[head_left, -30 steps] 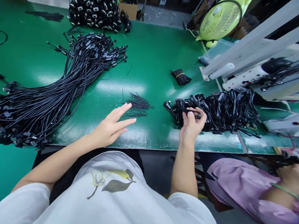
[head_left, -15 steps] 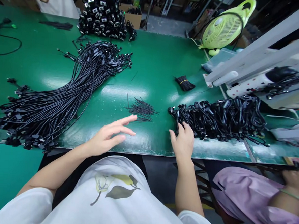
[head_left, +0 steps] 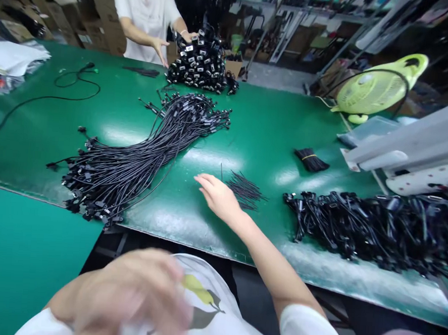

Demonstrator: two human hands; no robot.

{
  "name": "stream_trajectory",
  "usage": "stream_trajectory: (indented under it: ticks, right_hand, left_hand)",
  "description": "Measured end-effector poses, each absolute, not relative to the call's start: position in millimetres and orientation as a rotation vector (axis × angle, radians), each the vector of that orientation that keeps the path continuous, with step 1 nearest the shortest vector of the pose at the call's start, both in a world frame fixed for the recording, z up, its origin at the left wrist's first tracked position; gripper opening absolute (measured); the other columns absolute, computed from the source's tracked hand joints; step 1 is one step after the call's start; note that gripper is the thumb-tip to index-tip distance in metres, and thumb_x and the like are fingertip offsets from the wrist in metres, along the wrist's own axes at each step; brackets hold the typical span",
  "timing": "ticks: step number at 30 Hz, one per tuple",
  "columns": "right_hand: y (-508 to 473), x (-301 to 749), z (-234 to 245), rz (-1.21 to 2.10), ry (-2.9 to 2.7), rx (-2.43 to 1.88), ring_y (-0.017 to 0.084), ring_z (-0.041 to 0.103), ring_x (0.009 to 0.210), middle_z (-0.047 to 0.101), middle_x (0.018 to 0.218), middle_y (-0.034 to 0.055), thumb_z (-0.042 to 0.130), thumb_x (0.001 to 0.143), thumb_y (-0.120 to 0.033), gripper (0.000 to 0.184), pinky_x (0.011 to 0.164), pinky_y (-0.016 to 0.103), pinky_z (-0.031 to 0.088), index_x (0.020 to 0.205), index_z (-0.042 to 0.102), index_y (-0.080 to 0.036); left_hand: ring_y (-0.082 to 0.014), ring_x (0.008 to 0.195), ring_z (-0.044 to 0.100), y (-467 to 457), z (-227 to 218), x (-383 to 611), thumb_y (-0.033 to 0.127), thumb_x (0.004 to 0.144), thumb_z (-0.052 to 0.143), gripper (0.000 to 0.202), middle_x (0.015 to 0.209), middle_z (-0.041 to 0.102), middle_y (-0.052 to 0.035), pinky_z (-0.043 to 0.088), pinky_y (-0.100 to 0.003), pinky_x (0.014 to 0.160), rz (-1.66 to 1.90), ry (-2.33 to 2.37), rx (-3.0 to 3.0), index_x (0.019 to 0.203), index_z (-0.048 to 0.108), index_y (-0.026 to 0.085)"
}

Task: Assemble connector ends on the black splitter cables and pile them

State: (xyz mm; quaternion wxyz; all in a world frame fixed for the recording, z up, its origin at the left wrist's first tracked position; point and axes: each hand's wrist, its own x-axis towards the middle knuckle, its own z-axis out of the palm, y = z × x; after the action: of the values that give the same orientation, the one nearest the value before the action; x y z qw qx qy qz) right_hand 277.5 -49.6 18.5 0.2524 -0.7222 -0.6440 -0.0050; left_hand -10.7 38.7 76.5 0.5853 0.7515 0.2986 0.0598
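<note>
My right hand point(head_left: 218, 196) reaches over the green table point(head_left: 272, 125), fingers stretched out to the left and nothing visible in them. Just right of it lies a loose pile of thin black ties point(head_left: 245, 190), partly covered by the hand. Close to the camera, in front of my shirt, my left hand point(head_left: 136, 293) is raised and smeared by motion, so its fingers cannot be made out. A long bunch of straight black cables point(head_left: 149, 150) spreads across the table to the left of my right hand.
Coiled cables point(head_left: 357, 223) form a row along the right front edge. Farther back are a banded tie bundle point(head_left: 311, 159) and a green fan point(head_left: 380, 88). A co-worker point(head_left: 147, 26) touches a stack of bundled cables point(head_left: 200, 62) across the table.
My right hand has left the coiled cables on the right and moved left beside the loose ties. My left hand has lifted from the table edge toward the camera. The view has shifted left.
</note>
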Motion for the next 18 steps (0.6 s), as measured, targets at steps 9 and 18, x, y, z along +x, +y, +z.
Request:
stream_trajectory:
  ticks: [9,18]
  right_hand:
    - [93,267,65,-0.366,-2.176,-1.648,0.019,0.057,0.100,0.065,0.098,0.0090,0.034,0.099,-0.015,0.028,0.108,0.043,0.036,0.097,0.062,-0.017]
    - [72,338,188,-0.807,-1.785,-1.704,0.015,0.057,0.092,0.061,0.095,0.0044,0.025,0.104,-0.027,0.037,0.083,0.030,0.046,0.111,0.061,-0.018]
  left_hand:
    - [-0.0308,0.108,0.063,113,11,-19,0.036,0.096,0.043,0.037,0.109,0.070,-0.0167,0.046,-0.051,0.100,0.595,0.792,2.679,0.118,0.061,0.013]
    - [-0.0127,0.060,0.052,126,99,-77,0.045,0.090,0.054,0.033,0.069,0.058,0.0000,0.047,-0.029,0.048,1.078,0.701,1.530,0.066,0.059,0.022]
